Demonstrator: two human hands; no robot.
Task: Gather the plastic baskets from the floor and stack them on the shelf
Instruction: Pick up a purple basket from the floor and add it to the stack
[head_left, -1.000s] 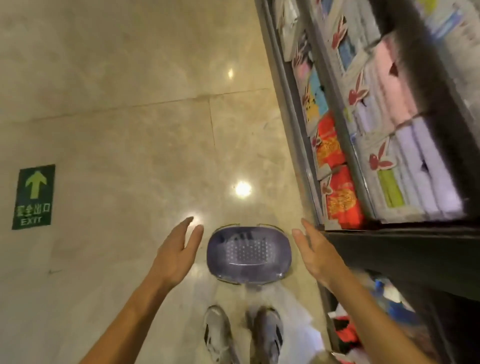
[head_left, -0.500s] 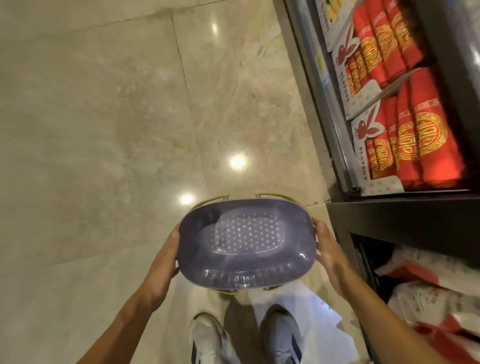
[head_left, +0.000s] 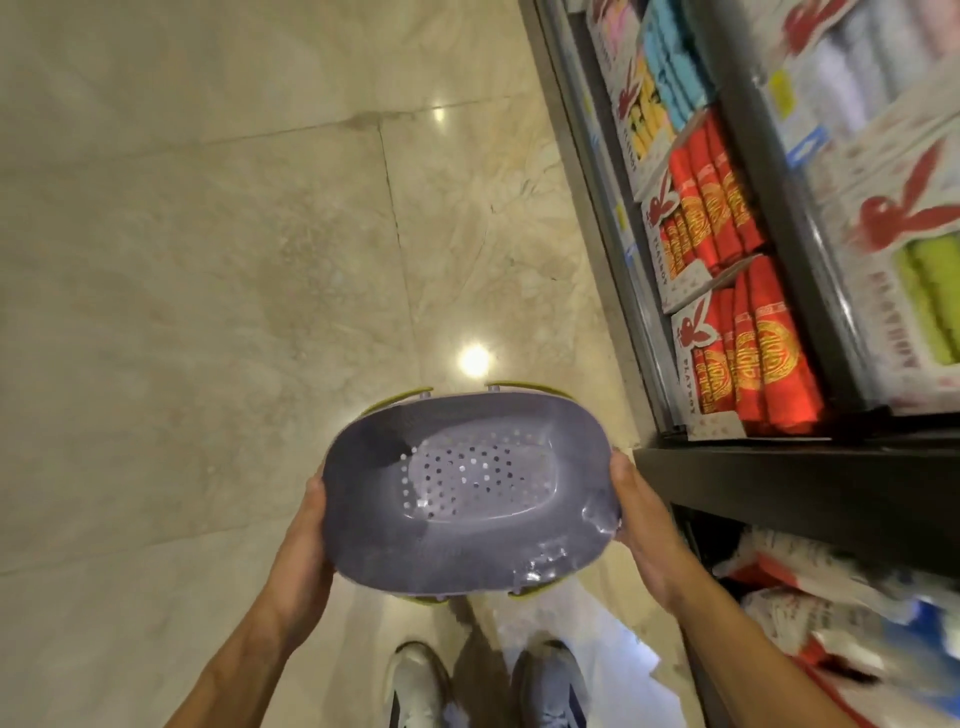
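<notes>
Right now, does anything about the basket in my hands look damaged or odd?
The purple basket, held between left hand and right hand, has a crinkled shiny patch, like clear film, at its near right corner. Whether it is damage, I cannot tell.

Indoor, warm cast, moderately bright; light comes from overhead. Two lamp reflections (head_left: 474, 358) burn white on the glossy beige marble floor (head_left: 208, 260): the larger at frame centre, the smaller toward 12 o'clock. Grey-purple perforated plastic basket (head_left: 467, 493): dark shadow patch inside at 10 o'clock, white glare on its film at 5 o'clock. Dark metal shelf unit (head_left: 779, 478) at 3 o'clock: boxed towels (head_left: 727, 218) fairly sharp nearer centre, smeared by blur at the frame edge. Its uprights lean from wide-angle distortion. Bottom edge dim and soft.
</notes>
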